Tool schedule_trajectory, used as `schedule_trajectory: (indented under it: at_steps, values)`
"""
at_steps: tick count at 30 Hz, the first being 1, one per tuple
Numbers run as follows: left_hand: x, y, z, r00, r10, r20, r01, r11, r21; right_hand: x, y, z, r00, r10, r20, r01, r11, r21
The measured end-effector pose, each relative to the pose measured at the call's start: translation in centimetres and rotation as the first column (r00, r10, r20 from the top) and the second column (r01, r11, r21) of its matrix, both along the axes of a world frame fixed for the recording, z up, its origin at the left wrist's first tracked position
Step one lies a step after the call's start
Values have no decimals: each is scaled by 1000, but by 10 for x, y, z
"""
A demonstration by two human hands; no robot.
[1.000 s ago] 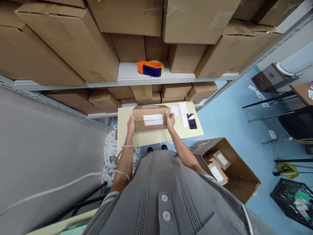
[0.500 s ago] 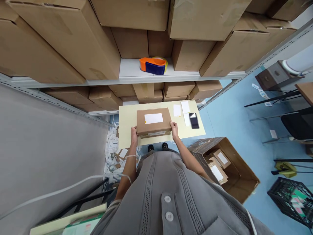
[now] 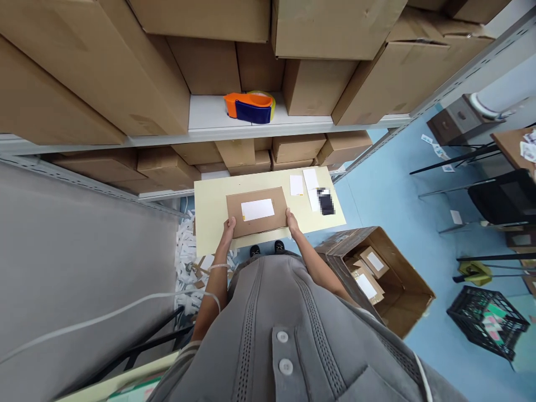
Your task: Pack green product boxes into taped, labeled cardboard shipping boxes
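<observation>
A small brown cardboard box (image 3: 257, 210) with a white label on top lies flat on a pale yellow table (image 3: 211, 218). My left hand (image 3: 228, 228) grips its near left corner and my right hand (image 3: 291, 219) grips its near right corner, fingers closed on the edges. To the right of the box on the table lie two white paper slips (image 3: 304, 182) and a dark phone (image 3: 325, 201). An orange and blue tape dispenser (image 3: 248, 107) sits on the shelf above.
Metal shelving (image 3: 234, 133) packed with large cardboard boxes stands behind the table. An open carton (image 3: 412, 290) with labelled small boxes is on the blue floor to my right. Paper scraps (image 3: 186, 262) litter the floor at left. A black crate (image 3: 486, 321) stands far right.
The box has been tipped over from standing on its edge to lying flat with the label up, and drawn a little towards me. Both hands stayed on its ends.
</observation>
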State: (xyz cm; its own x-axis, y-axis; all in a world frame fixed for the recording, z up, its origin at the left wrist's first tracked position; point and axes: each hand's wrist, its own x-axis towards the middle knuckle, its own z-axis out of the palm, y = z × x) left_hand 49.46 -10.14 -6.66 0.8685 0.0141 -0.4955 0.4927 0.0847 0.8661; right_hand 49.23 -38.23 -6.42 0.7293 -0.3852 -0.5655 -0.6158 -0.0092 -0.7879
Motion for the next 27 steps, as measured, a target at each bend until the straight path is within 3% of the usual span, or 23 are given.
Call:
schedule_trajectory:
  at_steps: [3,6,10,13,21,27]
  values:
    - [6,-4,5,1000,-6,19,5,999,53,1,-1,1,999,48,-5,-48,998,-41]
    - [17,-5,11,997,-2,82,0,1000,17,3,-1,6,995,72,64,-68,996,-54]
    - [43,-2,24,985,78,156,-73,997,-40,7,-1,18,957,26,290,-62,991,117]
    - [63,0,37,975,77,210,-60,995,-85,14,-7,30,909,-16,416,-91,968,236]
    - [79,0,71,969,100,226,-40,966,-256,27,-16,51,894,-63,443,-64,962,265]
    - [69,10,76,973,147,179,-90,953,-289,21,-26,53,886,-135,444,-50,924,379]
